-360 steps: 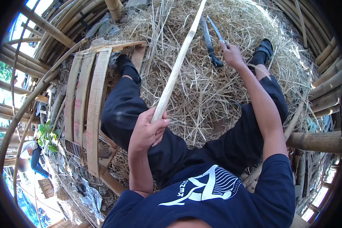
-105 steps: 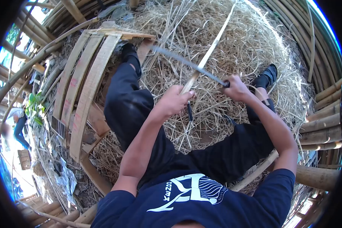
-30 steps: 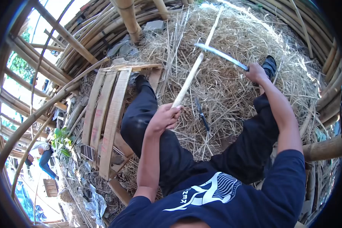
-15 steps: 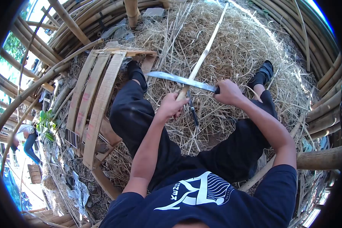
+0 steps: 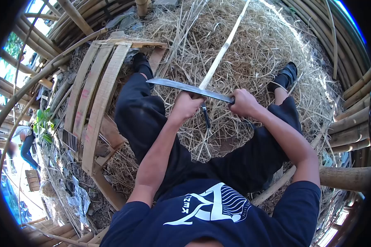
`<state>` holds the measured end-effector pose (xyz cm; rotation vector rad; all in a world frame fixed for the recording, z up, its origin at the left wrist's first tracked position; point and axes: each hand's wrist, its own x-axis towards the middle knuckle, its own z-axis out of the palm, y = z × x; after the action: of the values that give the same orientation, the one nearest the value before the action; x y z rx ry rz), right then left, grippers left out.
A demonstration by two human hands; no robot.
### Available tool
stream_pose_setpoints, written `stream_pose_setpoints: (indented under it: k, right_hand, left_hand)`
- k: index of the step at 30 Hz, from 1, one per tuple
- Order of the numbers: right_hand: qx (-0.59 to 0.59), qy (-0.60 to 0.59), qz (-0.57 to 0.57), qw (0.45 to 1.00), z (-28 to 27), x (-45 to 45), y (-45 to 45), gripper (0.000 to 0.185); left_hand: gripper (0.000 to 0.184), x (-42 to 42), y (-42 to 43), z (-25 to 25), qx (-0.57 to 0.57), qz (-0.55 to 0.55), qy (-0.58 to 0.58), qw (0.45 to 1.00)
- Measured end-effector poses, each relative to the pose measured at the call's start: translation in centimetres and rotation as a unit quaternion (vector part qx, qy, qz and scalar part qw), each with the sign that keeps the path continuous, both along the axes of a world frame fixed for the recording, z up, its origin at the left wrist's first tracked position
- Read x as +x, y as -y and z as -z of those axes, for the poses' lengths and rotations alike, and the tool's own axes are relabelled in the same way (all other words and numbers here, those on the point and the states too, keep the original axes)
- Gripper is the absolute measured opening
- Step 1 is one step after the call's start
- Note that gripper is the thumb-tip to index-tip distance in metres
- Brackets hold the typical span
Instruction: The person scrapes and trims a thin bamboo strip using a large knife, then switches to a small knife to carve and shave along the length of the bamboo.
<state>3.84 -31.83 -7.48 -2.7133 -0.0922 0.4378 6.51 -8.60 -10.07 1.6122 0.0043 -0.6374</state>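
Over straw (image 5: 259, 53), left hand (image 5: 187, 107) gripping pale stick (image 5: 221, 54), right hand (image 5: 244, 103) clenched on knife (image 5: 176, 85) crossing the stick

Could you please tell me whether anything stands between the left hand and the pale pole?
Nothing visible does: the left hand grips the pale pole, and the knife blade crosses over it just beyond.

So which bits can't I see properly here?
In the head view:
Pole: near end, hidden by left hand and long knife; far tip, cut by top edge.
Long knife's handle: mostly inside right hand.
Black-handled tool: upper part, behind left hand or long knife.
Distant person: partly blurred.
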Motion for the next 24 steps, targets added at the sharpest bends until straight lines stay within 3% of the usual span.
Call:
stream_pose_setpoints:
  k: [11,13,15,17,20,24]
  right_hand:
    - [-0.082,0.001,-0.01,0.997,1.0,3.8,2.6,0.022]
    - [-0.076,0.011,-0.021,0.997,0.2,3.8,2.5,0.024]
    - [-0.079,0.056,-0.031,0.995,1.2,4.9,4.4,0.024]
    - [-0.05,-0.051,0.184,0.98,1.1,6.7,7.1,0.025]
    - [-0.116,0.062,0.143,0.981,-0.4,6.0,7.6,0.029]
    - [0.004,0.035,0.111,0.993,0.8,4.3,4.6,0.029]
  left_hand:
    - [0.025,0.1,-0.2,0.7,0.052,0.001,0.054,0.997]
    - [0.024,0.1,-0.3,0.4,0.106,0.019,0.088,0.99]
    - [0.025,-0.5,-0.7,-0.9,0.075,0.014,0.064,0.995]
    - [0.026,-1.7,-1.2,-2.6,0.049,0.008,0.041,0.998]
    - [0.027,-1.3,-1.7,-3.5,0.066,0.033,0.011,0.997]
    - [0.027,0.5,-1.1,-2.2,0.047,0.027,0.018,0.998]
